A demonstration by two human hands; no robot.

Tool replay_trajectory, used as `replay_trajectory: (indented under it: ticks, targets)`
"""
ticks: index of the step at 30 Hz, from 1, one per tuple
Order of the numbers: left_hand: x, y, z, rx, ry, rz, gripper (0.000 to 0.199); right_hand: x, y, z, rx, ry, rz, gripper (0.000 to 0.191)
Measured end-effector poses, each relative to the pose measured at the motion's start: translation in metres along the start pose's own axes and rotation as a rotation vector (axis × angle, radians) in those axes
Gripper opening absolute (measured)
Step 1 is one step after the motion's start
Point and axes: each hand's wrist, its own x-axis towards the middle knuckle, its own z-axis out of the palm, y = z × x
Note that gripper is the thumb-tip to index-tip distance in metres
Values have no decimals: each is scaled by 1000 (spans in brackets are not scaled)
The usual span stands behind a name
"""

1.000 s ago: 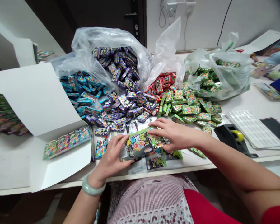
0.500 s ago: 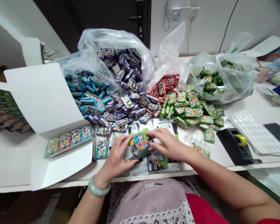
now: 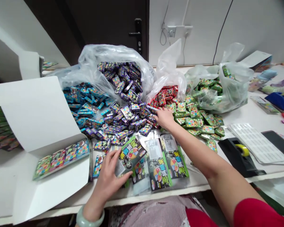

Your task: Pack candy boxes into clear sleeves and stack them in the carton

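Note:
My left hand [image 3: 109, 175] holds a black-and-green printed packet [image 3: 132, 153] by its left side, thumb below and fingers above. More such packets [image 3: 159, 173] lie on the table beside it, in clear film. My right hand [image 3: 165, 118] is stretched forward into the pile, where the small red boxes [image 3: 164, 96] meet the purple boxes [image 3: 127, 113] and green boxes [image 3: 194, 121]. Its fingertips point down among the boxes and are partly hidden, so what they grip does not show. A small blue box [image 3: 98, 165] lies left of the held packet.
Clear plastic bags [image 3: 146, 72] spill small boxes at the back, with blue boxes [image 3: 85, 101] at left. An open white carton [image 3: 38, 110] holds a row of boxes. At right are a black tape dispenser [image 3: 236, 157], white label sheets [image 3: 255, 143] and a dark flat object [image 3: 276, 145].
My right hand has left the packet and moved forward to the red boxes. My left hand keeps the packet, now tilted and further left, which uncovers the packets beneath. The camera view has shifted.

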Motion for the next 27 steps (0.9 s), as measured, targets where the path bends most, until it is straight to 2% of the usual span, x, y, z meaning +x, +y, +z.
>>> replay_trajectory:
  ticks: [3, 6, 10, 12, 16, 19, 21, 24, 27]
  targets:
    - [0, -6, 3, 8, -5, -17, 83, 7, -6, 12, -14, -46, 23, 47]
    - [2, -11, 5, -10, -22, -30, 83, 6, -5, 21, 6, -76, 39, 45]
    - [5, -16, 6, -25, -14, -28, 81, 10, 7, 13, 58, -77, -5, 30]
    - [5, -19, 5, -22, -15, -35, 81, 23, 17, 1, 80, -33, 4, 28]
    - [5, -21, 2, -1, 4, -68, 77, 65, 38, -19, 84, 115, 167, 41]
    - [6, -20, 3, 5, 9, -60, 77, 92, 46, -22, 123, 161, 211, 52]
    - [5, -21, 4, 4, 17, -51, 77, 100, 49, -22, 181, 169, 196, 48]
    - [3, -25, 5, 16, 47, -59, 78, 95, 56, -26, 301, 184, 147, 43]
    - [4, -29, 3, 10, 60, -65, 77, 67, 63, -30, 469, 161, 56, 48]
